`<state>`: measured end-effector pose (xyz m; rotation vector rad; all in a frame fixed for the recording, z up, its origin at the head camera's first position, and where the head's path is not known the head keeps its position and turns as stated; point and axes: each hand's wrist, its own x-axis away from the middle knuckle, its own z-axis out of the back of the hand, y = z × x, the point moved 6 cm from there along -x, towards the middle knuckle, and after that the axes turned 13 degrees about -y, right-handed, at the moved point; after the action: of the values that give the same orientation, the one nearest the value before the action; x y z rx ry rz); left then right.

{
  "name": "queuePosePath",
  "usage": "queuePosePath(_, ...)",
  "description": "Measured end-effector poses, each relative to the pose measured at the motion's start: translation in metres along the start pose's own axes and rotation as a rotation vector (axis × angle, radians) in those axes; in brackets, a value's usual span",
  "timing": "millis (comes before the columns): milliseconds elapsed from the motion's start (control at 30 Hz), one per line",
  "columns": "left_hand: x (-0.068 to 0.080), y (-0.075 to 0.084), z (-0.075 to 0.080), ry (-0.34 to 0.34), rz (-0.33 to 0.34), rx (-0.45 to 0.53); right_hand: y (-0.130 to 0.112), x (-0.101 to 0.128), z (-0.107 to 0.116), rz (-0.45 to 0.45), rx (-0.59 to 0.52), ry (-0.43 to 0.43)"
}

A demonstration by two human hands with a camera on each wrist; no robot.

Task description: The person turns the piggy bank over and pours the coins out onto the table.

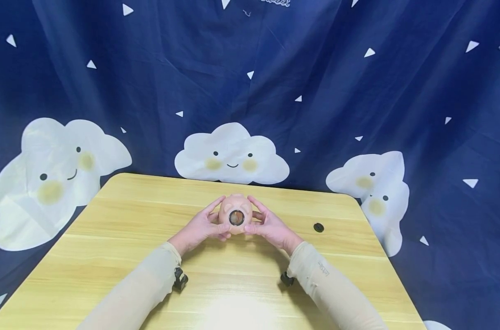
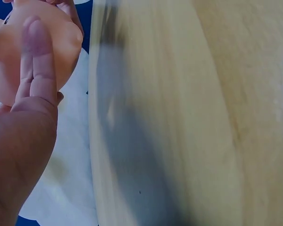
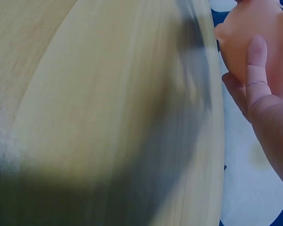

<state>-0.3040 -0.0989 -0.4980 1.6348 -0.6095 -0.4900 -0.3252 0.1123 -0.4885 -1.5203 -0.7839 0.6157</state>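
A round peach-pink toy (image 1: 234, 203), shaped like a little pig, is held a little above the middle of the wooden table (image 1: 130, 220). Its round dark opening (image 1: 236, 217) faces me. My left hand (image 1: 208, 223) grips its left side, fingers over the top and thumb underneath. My right hand (image 1: 266, 224) grips its right side the same way. In the left wrist view the fingers (image 2: 37, 61) lie against the toy (image 2: 61, 42). The right wrist view shows a finger (image 3: 255, 61) lying along the toy (image 3: 254, 23).
A small black round piece (image 1: 318, 227) lies on the table to the right of my right hand. A dark blue cloth with white clouds (image 1: 231, 156) hangs behind the table's far edge. Black wrist straps (image 1: 179, 278) sit on both sleeves.
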Motion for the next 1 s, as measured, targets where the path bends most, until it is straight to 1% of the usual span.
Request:
queuePosePath(167, -0.0004, 0.0013, -0.0019, -0.005, -0.007, 0.044, -0.0014, -0.0013, 0.0012, 0.007, 0.031, 0.013)
queuePosePath(333, -0.0008, 0.003, -0.0025, -0.006, -0.014, 0.046, -0.0036, -0.0003, 0.0011, 0.005, 0.051, 0.044)
queuePosePath(467, -0.001, 0.0045, -0.0028, -0.011, -0.026, 0.044, -0.003, 0.0, 0.0002, -0.016, 0.055, 0.064)
queuePosePath(567, -0.0013, 0.0048, -0.0034, -0.019, -0.029, 0.051, -0.0019, -0.0013, -0.0015, -0.004, 0.06, 0.043)
queuePosePath(700, -0.0017, 0.0041, -0.0037, -0.008, -0.021, 0.07, -0.002, -0.0033, -0.0034, 0.034, 0.058, 0.003)
queuePosePath(833, -0.0018, 0.0028, -0.0024, 0.039, -0.01, 0.058, -0.0018, -0.0029, -0.0037, 0.026, 0.036, -0.001)
queuePosePath(1000, -0.0025, 0.0015, -0.0006, 0.123, 0.013, 0.041, -0.0027, -0.0014, -0.0041, 0.017, 0.004, 0.032)
